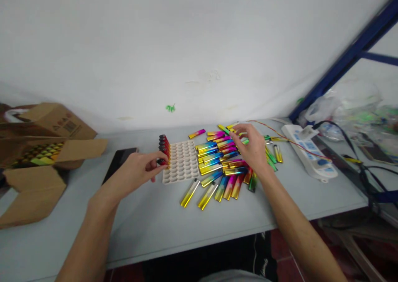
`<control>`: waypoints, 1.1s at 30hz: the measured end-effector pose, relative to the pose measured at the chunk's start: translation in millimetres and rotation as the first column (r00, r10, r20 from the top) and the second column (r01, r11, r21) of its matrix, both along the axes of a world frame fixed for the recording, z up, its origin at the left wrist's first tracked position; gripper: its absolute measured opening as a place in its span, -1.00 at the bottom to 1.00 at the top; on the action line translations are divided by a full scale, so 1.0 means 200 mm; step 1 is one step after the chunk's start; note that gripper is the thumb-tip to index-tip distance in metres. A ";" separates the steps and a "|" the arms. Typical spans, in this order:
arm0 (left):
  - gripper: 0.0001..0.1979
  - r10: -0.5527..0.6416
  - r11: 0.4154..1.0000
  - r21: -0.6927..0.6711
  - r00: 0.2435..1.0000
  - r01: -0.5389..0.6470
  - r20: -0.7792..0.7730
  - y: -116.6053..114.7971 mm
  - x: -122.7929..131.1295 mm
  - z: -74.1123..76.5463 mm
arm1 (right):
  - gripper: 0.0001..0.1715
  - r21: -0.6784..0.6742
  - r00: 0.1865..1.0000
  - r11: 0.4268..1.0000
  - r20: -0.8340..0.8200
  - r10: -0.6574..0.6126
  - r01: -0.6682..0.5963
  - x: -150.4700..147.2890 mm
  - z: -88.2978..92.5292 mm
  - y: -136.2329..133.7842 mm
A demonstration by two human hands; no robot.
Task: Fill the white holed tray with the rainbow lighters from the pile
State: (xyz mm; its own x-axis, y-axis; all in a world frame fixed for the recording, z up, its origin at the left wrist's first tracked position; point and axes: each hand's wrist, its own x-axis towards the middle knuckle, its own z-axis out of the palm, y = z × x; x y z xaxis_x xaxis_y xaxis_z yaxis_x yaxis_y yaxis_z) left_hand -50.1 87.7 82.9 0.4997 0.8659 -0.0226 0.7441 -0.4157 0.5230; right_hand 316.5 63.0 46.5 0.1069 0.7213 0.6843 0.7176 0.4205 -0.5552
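A white tray [183, 162] with rows of round sockets lies on the grey table [155, 220]. Several lighters [163, 144] stand in its left column. My left hand [138, 170] pinches a lighter [161, 162] at the tray's near left corner. To the right of the tray lies a pile of colourful metallic lighters [219, 166]. My right hand [250, 145] hovers over the pile, fingers curled around a green-yellow lighter [224, 129] at its far side.
An open cardboard box [37, 149] holding more lighters stands at the left. A dark phone [120, 160] lies beside the tray. A white power strip [307, 153] with cables sits at the right, near a blue frame [348, 54] and plastic bags.
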 end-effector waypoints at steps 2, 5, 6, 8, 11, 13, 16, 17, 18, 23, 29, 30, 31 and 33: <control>-0.63 -0.010 1.000 -0.008 1.000 0.010 0.004 0.01 0.00 -0.01 | -0.82 0.043 0.998 0.998 0.028 -0.054 0.053 0.07 0.02 0.00; -0.58 -0.027 0.998 -0.050 1.000 0.027 0.001 0.02 0.01 -0.02 | -0.78 0.045 0.994 0.994 0.049 -0.098 0.095 0.16 0.03 0.01; -0.56 -0.032 0.998 -0.062 1.000 0.032 0.000 0.02 0.01 -0.02 | -0.78 0.032 0.993 0.994 0.053 -0.107 0.106 0.19 0.03 0.01; -0.53 -0.033 0.996 -0.080 0.999 0.033 -0.001 0.01 0.01 -0.02 | -0.77 0.000 0.990 0.991 0.052 -0.133 0.133 0.24 0.03 0.01; -0.45 0.001 0.997 -0.080 1.000 0.000 0.013 -0.01 0.02 0.00 | -0.74 -0.061 0.984 0.983 0.029 -0.174 0.176 0.30 0.01 0.01; -0.41 0.030 0.997 -0.076 0.999 -0.027 0.039 -0.02 0.02 0.01 | -0.69 -0.109 0.981 0.976 -0.014 -0.192 0.189 0.34 0.01 0.01; -0.40 0.060 0.995 -0.079 0.995 -0.053 0.081 -0.05 0.04 0.04 | -0.51 -0.180 0.979 0.967 -0.056 -0.194 0.181 0.38 0.01 0.00; -0.41 0.066 0.995 -0.080 0.993 -0.058 0.096 -0.05 0.05 0.04 | -0.48 -0.206 0.983 0.964 -0.042 -0.177 0.165 0.40 0.02 -0.01; -0.42 0.074 0.995 -0.079 0.991 -0.065 0.114 -0.06 0.05 0.04 | -0.48 -0.244 0.989 0.960 -0.010 -0.145 0.138 0.41 0.04 -0.03; -0.58 0.063 0.998 -0.010 0.968 -0.062 0.242 -0.10 0.10 0.01 | -0.52 -0.681 0.959 0.721 0.099 0.265 -0.129 0.49 0.11 -0.11; -0.71 -0.021 1.000 0.027 0.946 0.013 0.324 -0.14 0.20 -0.02 | -0.53 -0.886 0.905 0.460 0.154 0.396 -0.051 0.50 0.12 -0.13; -0.71 -0.031 0.999 0.028 0.945 0.024 0.325 -0.15 0.22 -0.02 | -0.51 -0.896 0.901 0.444 0.177 0.397 -0.020 0.49 0.12 -0.13; -0.71 -0.041 0.999 0.034 0.946 0.032 0.322 -0.15 0.23 -0.02 | -0.48 -0.897 0.896 0.443 0.202 0.395 0.007 0.48 0.11 -0.12; -0.71 -0.056 0.998 0.052 0.948 0.042 0.313 -0.16 0.25 -0.02 | -0.46 -0.880 0.886 0.474 0.239 0.397 0.025 0.46 0.10 -0.11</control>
